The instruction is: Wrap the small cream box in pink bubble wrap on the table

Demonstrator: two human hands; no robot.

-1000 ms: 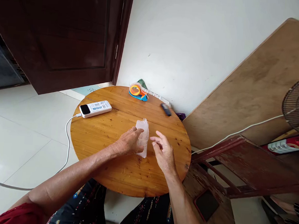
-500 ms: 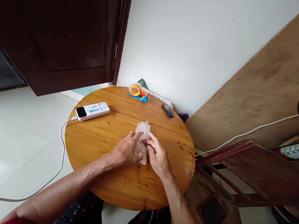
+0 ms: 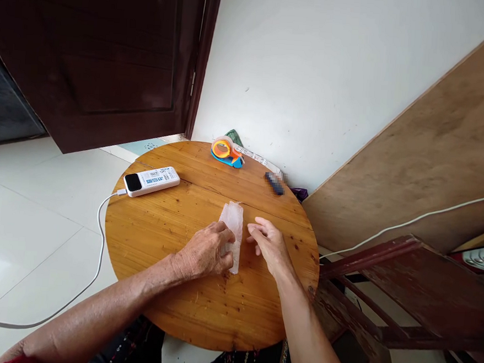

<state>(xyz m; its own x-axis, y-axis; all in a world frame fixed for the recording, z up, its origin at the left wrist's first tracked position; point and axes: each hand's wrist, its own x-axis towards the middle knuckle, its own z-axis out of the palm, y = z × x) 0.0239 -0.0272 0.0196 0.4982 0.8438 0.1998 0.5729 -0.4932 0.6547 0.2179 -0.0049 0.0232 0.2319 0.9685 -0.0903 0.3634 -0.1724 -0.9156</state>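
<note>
A thin, whitish, see-through folded plastic sheet (image 3: 234,214) lies as a narrow strip near the middle of the round wooden table. My left hand (image 3: 208,250) rests on its left side, with curled fingers and thumb pressed on the plastic and covering part of it. To the right of the strip, my right hand (image 3: 269,243) hovers just off it. Its fingers are loosely bent and partly apart, and I see nothing held in them.
On the round table (image 3: 160,220) a white device (image 3: 153,181) with a cable lies at the left. A tape dispenser (image 3: 227,152) and a dark blurred object (image 3: 274,182) sit toward the back, by the wall. A red-brown wooden chair (image 3: 433,289) stands at the right.
My right hand has come off the plastic and moved right. My left hand's fingers have drawn back and curled lower on the strip. The view has shifted slightly.
</note>
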